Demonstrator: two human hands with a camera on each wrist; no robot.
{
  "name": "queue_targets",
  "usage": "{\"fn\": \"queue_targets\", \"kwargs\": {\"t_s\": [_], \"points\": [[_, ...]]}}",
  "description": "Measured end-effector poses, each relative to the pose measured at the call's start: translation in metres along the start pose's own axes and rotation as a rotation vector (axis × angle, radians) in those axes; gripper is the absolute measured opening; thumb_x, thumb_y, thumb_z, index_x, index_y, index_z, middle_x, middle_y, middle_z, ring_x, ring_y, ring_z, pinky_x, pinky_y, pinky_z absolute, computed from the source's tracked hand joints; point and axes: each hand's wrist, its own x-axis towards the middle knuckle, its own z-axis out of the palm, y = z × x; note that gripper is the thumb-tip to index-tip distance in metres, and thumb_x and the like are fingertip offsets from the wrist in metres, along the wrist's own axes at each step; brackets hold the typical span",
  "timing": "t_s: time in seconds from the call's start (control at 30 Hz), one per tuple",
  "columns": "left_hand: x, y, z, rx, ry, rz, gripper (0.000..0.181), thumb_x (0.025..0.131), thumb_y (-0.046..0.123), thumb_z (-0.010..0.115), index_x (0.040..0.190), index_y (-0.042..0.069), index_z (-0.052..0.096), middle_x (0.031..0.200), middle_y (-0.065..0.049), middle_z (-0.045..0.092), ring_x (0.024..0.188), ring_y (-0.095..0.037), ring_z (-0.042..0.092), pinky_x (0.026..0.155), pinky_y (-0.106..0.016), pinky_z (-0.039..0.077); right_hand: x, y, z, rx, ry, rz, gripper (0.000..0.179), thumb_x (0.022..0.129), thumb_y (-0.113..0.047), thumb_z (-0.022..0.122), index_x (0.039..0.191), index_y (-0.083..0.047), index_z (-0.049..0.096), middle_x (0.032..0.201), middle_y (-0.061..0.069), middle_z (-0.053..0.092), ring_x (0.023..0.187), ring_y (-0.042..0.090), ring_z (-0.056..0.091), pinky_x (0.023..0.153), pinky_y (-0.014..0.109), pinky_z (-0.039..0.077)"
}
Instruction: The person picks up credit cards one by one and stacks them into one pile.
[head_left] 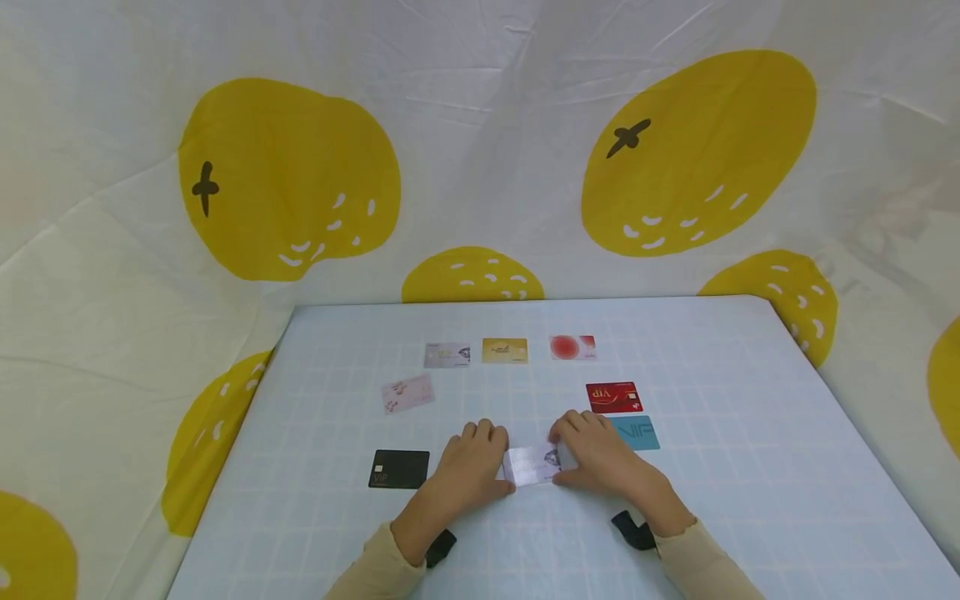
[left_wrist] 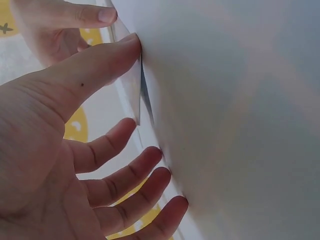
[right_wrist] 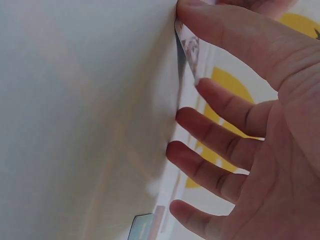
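A shiny silver-white card (head_left: 531, 465) with a dark emblem near its right end lies between the two hands, low over the table. My left hand (head_left: 468, 467) pinches its left end, thumb at the near edge and index fingertip at the far edge. At the opposite end my right hand (head_left: 600, 457) holds it the same way. Both wrist views show the card (right_wrist: 190, 47) tilted, its far edge raised off the tabletop and a dark wedge of shadow underneath. The other fingertips of each hand rest at the table surface.
Around the hands lie a black VIP card (head_left: 399, 469), a pale pink card (head_left: 408, 393), a silver card (head_left: 447, 355), a gold card (head_left: 505, 351), a white card with red circles (head_left: 573, 347), a red VIP card (head_left: 614, 397) and a teal card (head_left: 637, 433). The table (head_left: 750, 500) meets a patterned curtain.
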Motion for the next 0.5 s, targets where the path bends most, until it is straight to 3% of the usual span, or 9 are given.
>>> {"fn": "queue_targets", "kwargs": {"t_s": [0.27,0.5], "points": [[0.0006,-0.0017,0.0023,-0.072,0.012,-0.009,0.053,0.077,0.041,0.087,0.111,0.016,0.055,0.086,0.006,0.051,0.077,-0.013,0.045,0.065,-0.027,0.042,-0.0009,-0.001,-0.0013,0.07,0.032,0.008,0.044,0.077,-0.027,0.088,0.107,-0.018,0.056,0.097,-0.007,0.056,0.093,0.014,0.048,0.089,0.044,0.044],[0.0,-0.0069,0.0047,-0.362,-0.016,-0.037,0.036,0.086,0.02,0.081,0.11,0.017,0.053,0.084,0.009,0.055,0.072,-0.009,0.051,0.064,-0.024,0.045,-0.0022,0.0007,-0.002,0.235,-0.005,0.059,0.035,0.083,-0.022,0.083,0.107,-0.019,0.057,0.09,-0.012,0.059,0.082,0.008,0.054,0.076,0.029,0.051]]}}
